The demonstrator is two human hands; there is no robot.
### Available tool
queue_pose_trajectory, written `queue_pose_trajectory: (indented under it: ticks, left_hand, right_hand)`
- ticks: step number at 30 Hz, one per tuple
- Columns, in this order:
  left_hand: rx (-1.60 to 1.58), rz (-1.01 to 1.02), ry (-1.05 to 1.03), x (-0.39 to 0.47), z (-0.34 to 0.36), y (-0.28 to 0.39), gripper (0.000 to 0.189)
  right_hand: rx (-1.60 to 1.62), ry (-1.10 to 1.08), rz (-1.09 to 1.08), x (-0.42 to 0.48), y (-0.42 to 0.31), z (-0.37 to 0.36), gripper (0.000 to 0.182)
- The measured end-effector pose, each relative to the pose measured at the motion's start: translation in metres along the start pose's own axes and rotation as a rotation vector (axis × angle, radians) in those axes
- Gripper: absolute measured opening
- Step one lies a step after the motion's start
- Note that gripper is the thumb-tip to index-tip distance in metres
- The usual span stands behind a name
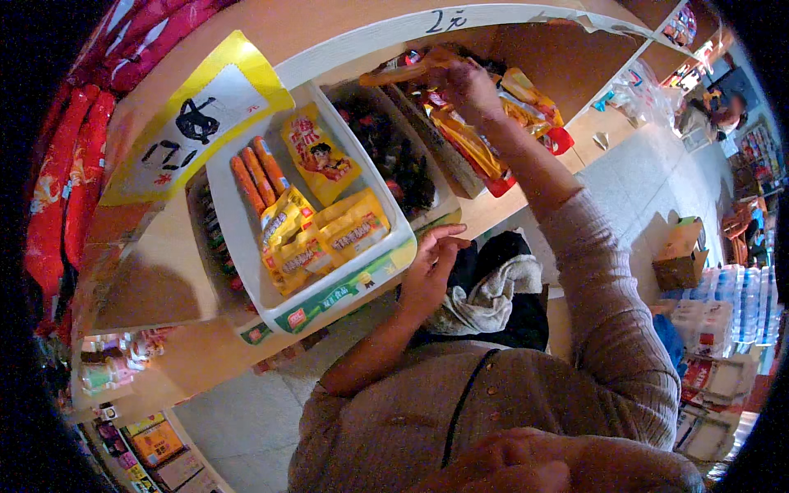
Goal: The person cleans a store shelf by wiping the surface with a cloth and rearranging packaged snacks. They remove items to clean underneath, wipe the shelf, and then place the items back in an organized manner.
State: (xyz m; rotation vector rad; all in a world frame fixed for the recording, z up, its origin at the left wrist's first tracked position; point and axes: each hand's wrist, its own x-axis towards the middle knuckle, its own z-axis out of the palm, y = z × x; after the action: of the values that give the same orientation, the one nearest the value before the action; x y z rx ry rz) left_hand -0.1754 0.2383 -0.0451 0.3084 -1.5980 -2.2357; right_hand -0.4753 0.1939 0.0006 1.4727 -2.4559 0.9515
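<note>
My right hand [465,80] reaches to the back of a shelf compartment and grips a blurred orange-brown packet [394,75]. Below it, orange and red snack packets [462,138] lie in a box. Beside the front right corner of a white plastic tray [404,237], my left hand [431,262] has its fingers partly spread and holds nothing. The tray bears yellow snack packets [354,228], a yellow pouch with a cartoon figure [320,154] and several orange wrapped sticks [253,172]. A bin of dark packets [388,148] stands between the tray and the snack box.
A yellow-edged handwritten price card [191,123] stands up left of the tray. Red packages [61,191] hang at the far left. A partition edge [607,92] bounds the compartment. To the right are a cardboard box [681,256] on the tiled floor, packed bottles [736,302] and a distant person [730,117].
</note>
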Motion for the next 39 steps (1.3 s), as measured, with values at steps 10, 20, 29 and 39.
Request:
queue_pose_trajectory:
  ticks: [10, 20, 29, 39]
  left_hand:
    - [-0.135, 0.174, 0.172, 0.030, 0.022, 0.012, 0.048]
    - [-0.711, -0.382, -0.319, 0.023, 0.017, 0.005, 0.058]
    - [-1.047, -0.423, -0.182, -0.001, 0.012, 0.007, 0.084]
    - [-1.026, -0.360, -0.249, -0.014, -0.001, -0.010, 0.064]
  right_hand:
    - [0.752, 0.253, 0.147, -0.090, -0.057, -0.126, 0.033]
    - [0.578, -0.018, -0.005, -0.173, -0.065, -0.177, 0.026]
    - [0.586, -0.762, -0.403, -0.225, -0.084, -0.172, 0.031]
    - [0.436, -0.174, 0.216, -0.132, -0.012, -0.151, 0.054]
